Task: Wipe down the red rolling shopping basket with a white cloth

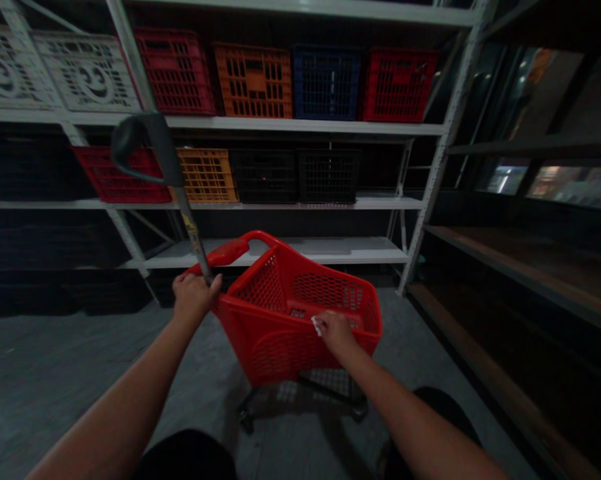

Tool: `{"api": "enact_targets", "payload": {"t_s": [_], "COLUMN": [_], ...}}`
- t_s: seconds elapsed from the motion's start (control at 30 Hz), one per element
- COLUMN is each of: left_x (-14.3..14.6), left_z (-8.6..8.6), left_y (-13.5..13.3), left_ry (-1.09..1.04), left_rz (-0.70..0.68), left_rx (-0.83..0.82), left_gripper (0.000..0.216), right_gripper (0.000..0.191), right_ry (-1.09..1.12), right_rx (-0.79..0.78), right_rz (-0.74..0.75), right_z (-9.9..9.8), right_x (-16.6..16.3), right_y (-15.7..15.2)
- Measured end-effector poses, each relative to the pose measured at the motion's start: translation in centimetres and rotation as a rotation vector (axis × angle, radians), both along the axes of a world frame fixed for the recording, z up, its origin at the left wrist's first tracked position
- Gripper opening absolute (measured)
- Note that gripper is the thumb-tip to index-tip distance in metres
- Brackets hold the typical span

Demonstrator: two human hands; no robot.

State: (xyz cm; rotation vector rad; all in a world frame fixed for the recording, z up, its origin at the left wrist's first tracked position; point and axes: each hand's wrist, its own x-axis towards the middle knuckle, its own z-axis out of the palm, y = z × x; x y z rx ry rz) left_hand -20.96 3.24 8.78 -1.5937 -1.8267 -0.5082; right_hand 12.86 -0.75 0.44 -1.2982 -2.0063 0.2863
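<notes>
A red plastic shopping basket on wheels (280, 333) stands on the floor in front of me. My left hand (194, 293) is closed around the metal shaft of its grey pull handle (150, 143), which rises up to the left. My right hand (333, 330) rests inside the basket near its rim, fingers closed on a small white cloth or paper (316, 325). The basket's red carry handle (240, 248) arches over its far end.
Metal shelving (290, 125) ahead holds red, orange, blue, black and white plastic crates on two levels; the lowest shelf (330, 250) is bare. Dark wooden shelves (520, 267) run along the right. Grey concrete floor (55, 373) spreads to the left.
</notes>
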Motion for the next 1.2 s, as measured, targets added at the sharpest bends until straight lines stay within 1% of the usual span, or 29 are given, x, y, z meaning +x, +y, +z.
{"api": "enact_targets", "payload": {"t_s": [0.07, 0.1, 0.17, 0.2, 0.27, 0.37, 0.43, 0.47, 0.53, 0.57, 0.6, 0.67, 0.73, 0.8, 0.83, 0.87, 0.93, 1.1, 1.17, 1.2], "left_x": [-0.2, -0.3, -0.5, -0.6, -0.8, -0.4, 0.7, 1.6, 4.2, 5.8, 7.6, 11.6, 15.6, 18.7, 19.8, 20.6, 21.2, 19.6, 19.0, 18.9], "left_z": [0.0, 0.0, 0.0, 0.0, 0.0, 0.1, 0.0, -0.3, -1.2, -2.0, -3.0, -5.4, -7.7, -9.4, -9.9, -10.3, -10.7, -10.9, -11.0, -11.0], "left_y": [0.4, 0.6, 0.8, 1.0, 1.1, 1.0, 0.3, -0.2, -1.7, -2.5, -3.3, -4.6, -5.2, -5.2, -5.0, -4.8, -4.4, -3.8, -3.5, -3.4], "left_ry": [0.020, 0.024, 0.036, 0.042, 0.045, -0.033, -0.176, -0.265, -0.412, -0.440, -0.438, -0.404, -0.379, -0.378, -0.377, -0.373, -0.349, -0.264, -0.266, -0.267], "left_rz": [0.001, -0.001, -0.014, -0.020, -0.025, -0.038, -0.040, -0.037, -0.055, -0.097, -0.169, -0.344, -0.481, -0.584, -0.632, -0.673, -0.704, -0.661, -0.671, -0.675], "left_rx": [-0.014, -0.020, -0.032, -0.038, -0.045, -0.008, 0.109, 0.195, 0.373, 0.413, 0.399, 0.275, 0.138, 0.040, 0.002, -0.035, -0.099, -0.179, -0.190, -0.192], "left_gripper": [0.052, 0.051, 0.051, 0.050, 0.050, 0.048, 0.050, 0.052, 0.058, 0.057, 0.054, 0.041, 0.032, 0.027, 0.027, 0.028, 0.029, 0.033, 0.034, 0.034], "right_gripper": [0.020, 0.020, 0.020, 0.020, 0.020, 0.021, 0.021, 0.021, 0.022, 0.022, 0.022, 0.022, 0.021, 0.021, 0.020, 0.020, 0.019, 0.018, 0.019, 0.018], "right_ry": [-0.002, -0.012, -0.037, -0.045, -0.049, -0.022, 0.007, 0.025, 0.060, 0.073, 0.080, 0.079, 0.064, 0.034, 0.018, 0.002, -0.017, -0.002, 0.029, 0.044], "right_rx": [0.033, 0.044, 0.056, 0.057, 0.049, 0.029, 0.016, 0.009, -0.002, -0.007, -0.013, -0.019, -0.010, 0.005, 0.011, 0.016, 0.022, -0.006, -0.021, -0.024], "right_rz": [0.043, 0.054, 0.050, 0.039, -0.008, -0.128, -0.204, -0.227, -0.247, -0.243, -0.233, -0.190, -0.138, -0.093, -0.072, -0.051, -0.017, 0.022, 0.032, 0.034], "right_z": [0.3, 0.3, 0.0, -0.3, -1.2, -2.7, -3.5, -3.7, -3.7, -3.5, -3.2, -2.5, -1.7, -1.1, -1.0, -0.9, -1.1, -2.9, -3.3, -3.3], "right_x": [-2.0, -2.3, -1.3, 0.0, 3.7, 9.5, 11.9, 12.4, 12.0, 11.3, 10.2, 7.5, 4.6, 2.3, 1.5, 1.1, 1.3, 5.1, 5.5, 5.1], "right_y": [0.6, 0.8, 0.6, 0.4, -0.4, -1.5, -2.0, -2.2, -2.3, -2.2, -2.1, -1.7, -1.3, -1.1, -1.1, -1.2, -1.8, -3.9, -4.2, -4.1]}}
